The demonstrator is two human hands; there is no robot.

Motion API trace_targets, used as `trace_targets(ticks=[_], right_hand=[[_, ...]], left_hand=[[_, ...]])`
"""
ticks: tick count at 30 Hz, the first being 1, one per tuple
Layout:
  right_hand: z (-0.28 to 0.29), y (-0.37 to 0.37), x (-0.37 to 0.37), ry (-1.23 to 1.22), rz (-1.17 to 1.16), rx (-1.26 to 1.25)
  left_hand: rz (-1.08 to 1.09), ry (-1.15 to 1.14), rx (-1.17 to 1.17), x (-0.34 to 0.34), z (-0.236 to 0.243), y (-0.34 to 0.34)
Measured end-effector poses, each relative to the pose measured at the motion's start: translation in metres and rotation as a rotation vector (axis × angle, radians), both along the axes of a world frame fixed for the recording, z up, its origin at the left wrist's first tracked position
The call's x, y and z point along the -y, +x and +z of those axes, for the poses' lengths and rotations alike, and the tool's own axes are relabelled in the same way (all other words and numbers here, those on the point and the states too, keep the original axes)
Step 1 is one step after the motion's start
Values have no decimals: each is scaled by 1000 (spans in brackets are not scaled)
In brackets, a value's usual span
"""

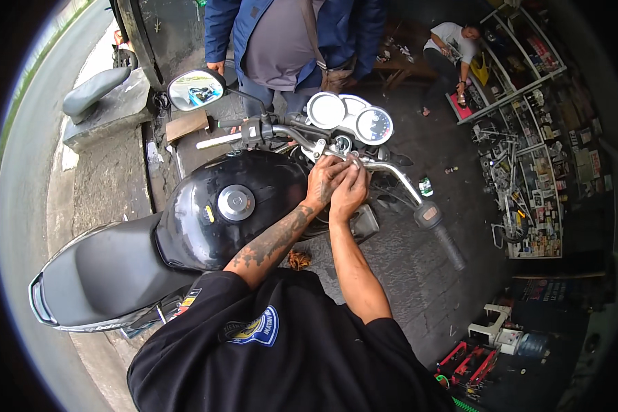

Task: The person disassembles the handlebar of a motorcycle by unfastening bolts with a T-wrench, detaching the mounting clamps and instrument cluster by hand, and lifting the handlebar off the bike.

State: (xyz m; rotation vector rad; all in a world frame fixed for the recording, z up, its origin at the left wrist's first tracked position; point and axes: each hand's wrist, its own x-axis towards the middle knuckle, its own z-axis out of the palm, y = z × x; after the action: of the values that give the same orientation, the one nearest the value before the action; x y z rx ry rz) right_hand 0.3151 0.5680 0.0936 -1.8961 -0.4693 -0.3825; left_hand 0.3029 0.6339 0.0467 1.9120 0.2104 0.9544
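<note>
Both hands are at the centre of a black motorcycle's handlebar [406, 182], by the metal clamp [318, 147]. My left hand [323, 180], on a tattooed forearm, has its fingers bent together at the clamp. My right hand [352, 189] is beside it, fingers pinched close against the left's fingertips; what they grip is too small and covered to make out. Just beyond them is the round ignition area [343, 145], with twin round gauges [373, 125] above it. The glossy tank [206, 206] with its silver cap [235, 201] lies left of my forearms.
A person in a blue jacket [220, 27] stands close beyond the handlebar; another [453, 51] is by shelves [535, 199] at right. A detached seat [96, 93] rests on a concrete ledge [110, 134] at left, beside a road. A red tool rack [470, 360] sits at lower right.
</note>
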Motion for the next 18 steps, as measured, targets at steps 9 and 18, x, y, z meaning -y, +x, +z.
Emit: trace_targets(ticks=[9, 18], right_hand=[[29, 30, 5, -167, 209, -293], [58, 26, 20, -463, 365, 214]], left_hand=[[44, 50, -76, -3, 6, -5], [110, 11, -75, 6, 4, -1]])
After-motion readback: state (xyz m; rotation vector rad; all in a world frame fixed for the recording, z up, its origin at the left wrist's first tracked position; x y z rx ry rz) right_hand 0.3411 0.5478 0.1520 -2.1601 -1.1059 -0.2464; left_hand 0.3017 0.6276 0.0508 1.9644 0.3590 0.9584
